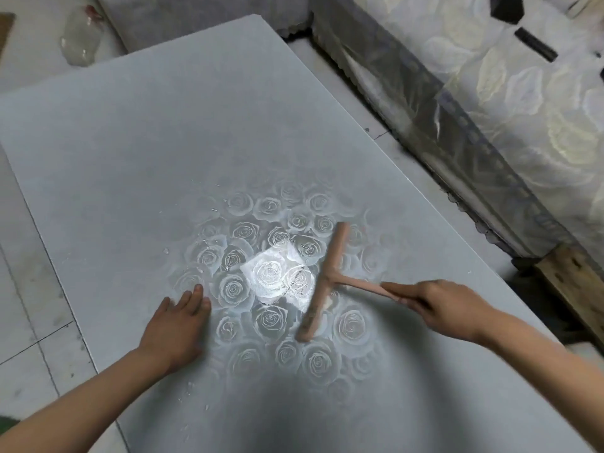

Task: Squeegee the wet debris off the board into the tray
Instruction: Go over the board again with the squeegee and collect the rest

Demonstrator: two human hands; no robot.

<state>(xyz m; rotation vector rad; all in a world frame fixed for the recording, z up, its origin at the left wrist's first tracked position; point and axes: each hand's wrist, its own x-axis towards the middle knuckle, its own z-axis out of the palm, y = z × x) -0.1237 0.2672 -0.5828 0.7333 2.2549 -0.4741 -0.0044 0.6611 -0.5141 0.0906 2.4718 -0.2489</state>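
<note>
A large grey board [147,132] with a faint rose pattern fills most of the view and shines wet near the middle. Small white bits of wet debris [225,266] lie around the bright patch and near the board's left edge. My right hand [438,305] grips the handle of a pinkish-brown T-shaped squeegee [322,286], whose blade rests on the board just right of the bright patch. My left hand [178,325] lies flat on the board with straight fingers, left of the patch.
A long trough-like tray [408,103] lined with clear plastic runs along the board's right side, with rose-patterned sheets [529,103] behind it. A wooden block [575,286] sits at the right. A crumpled clear plastic bag [80,37] lies at the far left.
</note>
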